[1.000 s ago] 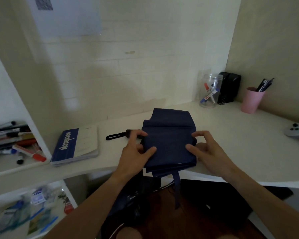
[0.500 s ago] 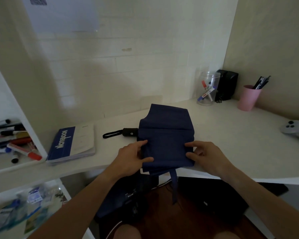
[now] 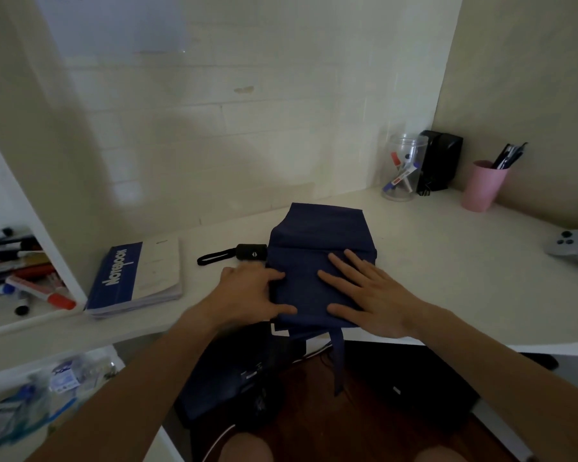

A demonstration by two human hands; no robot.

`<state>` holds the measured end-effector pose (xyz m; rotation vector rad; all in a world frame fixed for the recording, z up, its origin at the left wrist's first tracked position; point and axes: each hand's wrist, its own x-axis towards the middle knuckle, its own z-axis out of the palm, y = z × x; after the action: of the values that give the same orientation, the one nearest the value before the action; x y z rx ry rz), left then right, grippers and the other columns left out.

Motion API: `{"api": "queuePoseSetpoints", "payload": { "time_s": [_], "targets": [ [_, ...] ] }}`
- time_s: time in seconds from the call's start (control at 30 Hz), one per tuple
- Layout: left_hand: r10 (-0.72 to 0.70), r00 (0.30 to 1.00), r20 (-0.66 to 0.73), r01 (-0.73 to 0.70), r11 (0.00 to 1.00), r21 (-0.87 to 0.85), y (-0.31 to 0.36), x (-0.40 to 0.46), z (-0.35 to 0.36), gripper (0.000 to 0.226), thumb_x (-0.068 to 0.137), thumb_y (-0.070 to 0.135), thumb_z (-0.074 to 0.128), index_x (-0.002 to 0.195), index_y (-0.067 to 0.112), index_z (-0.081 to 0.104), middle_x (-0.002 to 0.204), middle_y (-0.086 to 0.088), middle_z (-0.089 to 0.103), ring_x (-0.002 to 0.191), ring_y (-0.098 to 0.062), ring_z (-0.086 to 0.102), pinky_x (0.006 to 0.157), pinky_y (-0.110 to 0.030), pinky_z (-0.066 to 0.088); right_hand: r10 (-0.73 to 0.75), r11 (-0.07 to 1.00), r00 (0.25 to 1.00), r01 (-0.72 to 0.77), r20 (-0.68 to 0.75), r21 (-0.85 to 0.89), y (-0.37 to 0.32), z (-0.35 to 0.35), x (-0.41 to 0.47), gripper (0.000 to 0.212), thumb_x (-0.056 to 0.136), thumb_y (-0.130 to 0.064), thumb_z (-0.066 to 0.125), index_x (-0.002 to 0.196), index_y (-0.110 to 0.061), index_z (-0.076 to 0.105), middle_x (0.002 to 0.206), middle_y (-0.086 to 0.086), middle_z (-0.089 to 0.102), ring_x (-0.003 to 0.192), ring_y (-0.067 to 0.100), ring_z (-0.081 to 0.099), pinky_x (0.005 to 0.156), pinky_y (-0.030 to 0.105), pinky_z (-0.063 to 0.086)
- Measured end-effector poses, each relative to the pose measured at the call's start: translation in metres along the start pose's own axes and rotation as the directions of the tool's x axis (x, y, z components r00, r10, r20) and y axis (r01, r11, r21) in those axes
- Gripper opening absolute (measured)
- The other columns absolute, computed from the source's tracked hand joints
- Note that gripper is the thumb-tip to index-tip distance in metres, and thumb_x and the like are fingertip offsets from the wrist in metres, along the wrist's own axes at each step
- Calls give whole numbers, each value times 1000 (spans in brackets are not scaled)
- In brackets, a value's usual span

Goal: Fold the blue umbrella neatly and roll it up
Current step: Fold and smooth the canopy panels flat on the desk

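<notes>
Where the right hand [image 3: 369, 296] pinched the cloth's right edge a sec ago, it now lies open and flat, palm down, fingers spread across the top of the folded navy-blue fabric umbrella [image 3: 317, 261]. The left hand [image 3: 247, 295] has gone from a pinch to a looser hold: fingers curled against the umbrella's left edge, thumb on the near corner, gripping nothing outright. That reads as pressing the folds flat, i.e. folding is about done and rolling hasn't begun.

The umbrella lies on the white desk top [image 3: 447, 278], near its front edge, w/ a narrow blue closing strap [image 3: 337, 361] hanging over that edge. Its black handle with wrist loop [image 3: 244, 253] sticks out to the left, just beyond the left hand.

Room for rolling: bare desk to the right and behind the cloth. A blue-and-white notebook [image 3: 137, 278] sits well to the left; a clear plastic jar [image 3: 402, 171], a pink cup of pens [image 3: 483, 185] and a grey game controller [image 3: 573, 246] are well apart at the back and far right. The near edge is the tight side, so cloth could slide off.
</notes>
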<state>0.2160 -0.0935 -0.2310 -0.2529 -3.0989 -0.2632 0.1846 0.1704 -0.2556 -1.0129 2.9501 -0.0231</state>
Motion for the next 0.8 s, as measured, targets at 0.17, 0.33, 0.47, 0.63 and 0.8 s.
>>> {"api": "queuePoseSetpoints", "payload": {
  "time_s": [0.17, 0.33, 0.47, 0.63, 0.8],
  "targets": [
    [282, 873, -399, -340, 937, -81, 26, 12, -6, 45, 101, 43, 55, 140, 22, 59, 144, -1, 50, 139, -19, 38, 121, -34, 30, 1, 999, 1000, -2, -11, -36, 0, 7, 3, 70, 95, -70, 14, 154, -45, -13, 162, -15, -27, 147, 12, -33, 121, 32, -15],
    [325, 945, 46, -328, 936, 126, 17, 3, 40, 78, 99, 72, 20, 162, 32, -3, 170, 12, -11, 155, -6, -14, 129, -36, 3, 6, 1000, 1000, -7, 28, 23, 7, 8, 1, 86, 90, -78, 11, 156, -32, -16, 163, -17, -24, 148, 4, -28, 126, 36, -5],
    [356, 935, 2, -350, 920, 176, -1, 2, 46, 84, 95, 80, 16, 161, 34, -8, 168, 15, -14, 154, -4, -14, 128, -34, -1, 17, 999, 997, -21, 74, 43, 19, 0, -14, 89, 87, -82, 15, 158, -35, -11, 163, -21, -19, 149, -4, -18, 126, 31, -2],
    [356, 934, -38, -348, 928, 134, 0, 2, 50, 84, 95, 79, 16, 162, 33, -6, 168, 16, -14, 154, -3, -15, 127, -32, -5, 144, 961, 977, -100, -155, 259, 18, -31, -12, 70, 80, -74, 56, 139, -37, 53, 146, -18, 52, 130, 5, 51, 109, 29, 41],
    [361, 930, -74, -352, 929, 114, -1, 2, 52, 84, 95, 79, 17, 162, 33, -3, 168, 16, -12, 154, -3, -14, 128, -34, -3, 715, 552, 660, -326, -233, 768, 50, -68, 51, 46, 79, -55, 74, 106, -17, 70, 96, -3, 69, 90, 16, 64, 81, 33, 51]
  ]
}}
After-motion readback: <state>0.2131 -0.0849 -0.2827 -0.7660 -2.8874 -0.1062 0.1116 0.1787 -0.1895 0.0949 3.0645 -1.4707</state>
